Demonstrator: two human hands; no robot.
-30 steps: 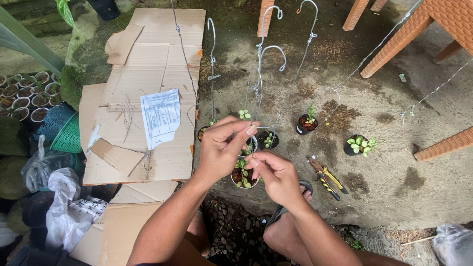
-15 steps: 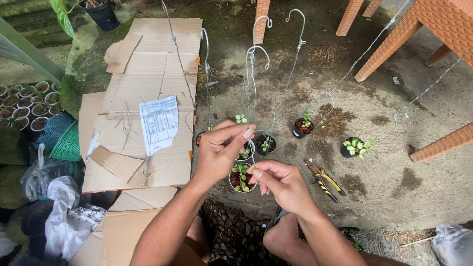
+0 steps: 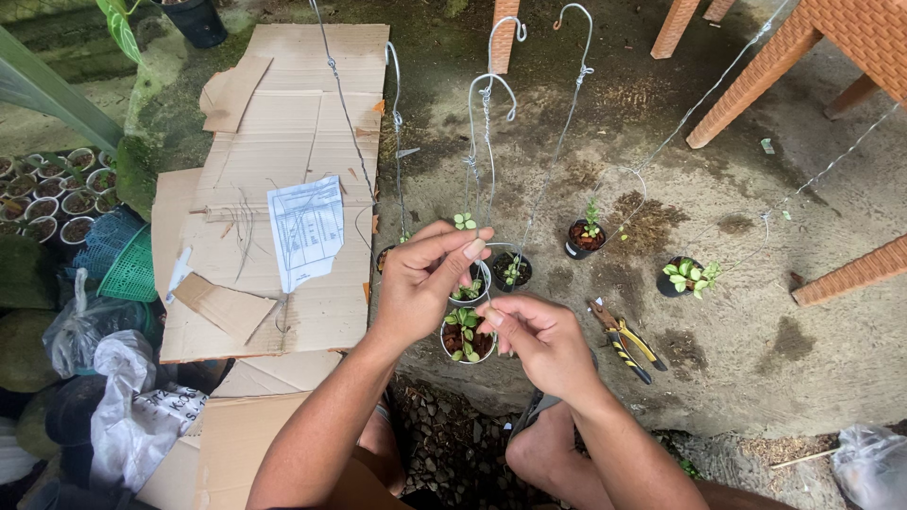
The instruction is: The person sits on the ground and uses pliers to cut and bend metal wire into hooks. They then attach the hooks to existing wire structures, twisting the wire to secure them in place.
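Both your hands worked a wire hanger over a small potted plant.

Your left hand (image 3: 425, 283) pinched the thin wire (image 3: 484, 189) between thumb and fingers; your right hand (image 3: 534, 340) gripped it lower, at the pot (image 3: 467, 338) on the ground between them, near the pliers (image 3: 624, 340).

Damp, mossy concrete ground (image 3: 756, 378) lies in soft daylight. Flattened cardboard sheets (image 3: 283, 123) cover its left part. Orange woven chair legs (image 3: 756, 85) stand at the upper right; a gravel patch (image 3: 453, 453) sits below.
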